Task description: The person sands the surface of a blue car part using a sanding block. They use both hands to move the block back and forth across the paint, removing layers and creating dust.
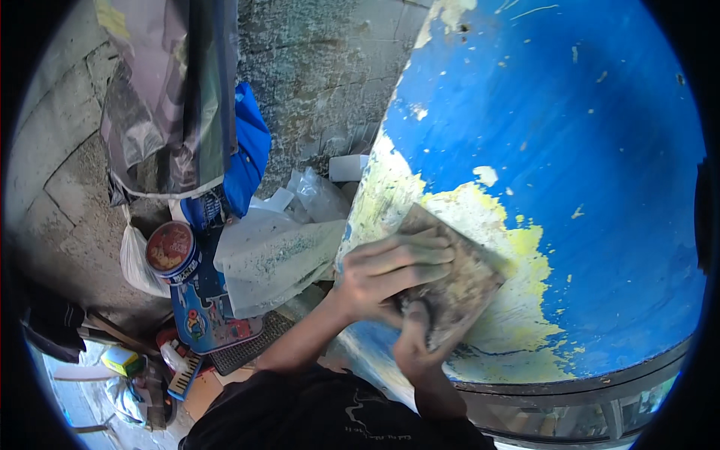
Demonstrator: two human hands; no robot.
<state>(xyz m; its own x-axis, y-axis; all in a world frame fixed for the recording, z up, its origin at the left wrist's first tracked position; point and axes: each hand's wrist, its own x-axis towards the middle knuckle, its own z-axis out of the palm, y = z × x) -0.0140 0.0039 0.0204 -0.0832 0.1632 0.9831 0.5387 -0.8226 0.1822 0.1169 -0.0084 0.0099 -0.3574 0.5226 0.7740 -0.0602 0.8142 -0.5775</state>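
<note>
A worn brown sheet of sandpaper [469, 277], roughly square and dusted pale, lies against the blue curved panel [600, 172]. My left hand [390, 270] lies across its left part, fingers close together and reaching over the top face. Below it, my right hand [424, 345] grips the lower edge, with the thumb on top and the other fingers mostly hidden underneath. Around the sheet the panel's blue paint is worn off, leaving a white and yellow patch [529, 300] with ragged edges. Smaller pale chips dot the blue farther up.
A grey block wall [315, 75] stands behind. Left of the panel hang a large plastic sheet [180, 97] and a blue bag [251, 150]. Below them are a round tin [171, 251], a clear plastic bag [270, 259] and a colourful printed board [214, 319]. A toy keyboard [185, 376] lies lower left.
</note>
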